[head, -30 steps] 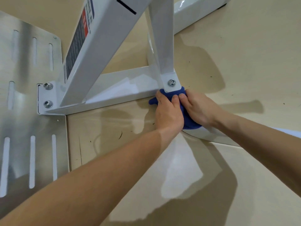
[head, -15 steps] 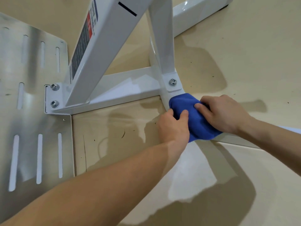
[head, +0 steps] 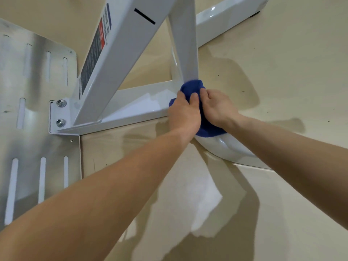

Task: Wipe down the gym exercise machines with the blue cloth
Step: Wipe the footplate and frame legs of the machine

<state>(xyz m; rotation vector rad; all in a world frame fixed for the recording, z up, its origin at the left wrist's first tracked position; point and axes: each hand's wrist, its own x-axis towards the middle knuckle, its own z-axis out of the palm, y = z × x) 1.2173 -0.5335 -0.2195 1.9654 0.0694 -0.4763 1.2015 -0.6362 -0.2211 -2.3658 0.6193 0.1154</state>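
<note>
A blue cloth [head: 194,87] is bunched over the joint where a white upright post [head: 185,44] meets the white floor bar [head: 131,108] of the gym machine. My left hand [head: 184,113] grips the cloth from the left, fingers curled over it. My right hand [head: 216,106] grips it from the right. The cloth covers the bolt plate at the post's foot, and its lower edge lies on the curved white base tube [head: 226,147]. A slanted white beam [head: 116,53] with a warning label rises to the left.
A brushed metal footplate [head: 28,129] with several slots lies on the left, bolted to the floor bar by two bolts [head: 61,113]. Beige floor [head: 282,72] spreads to the right and front. Another white base tube [head: 226,17] runs off at the top.
Both hands and the cloth slid down the base tube toward me, then moved back up onto the foot of the post, which hides the bolt again.
</note>
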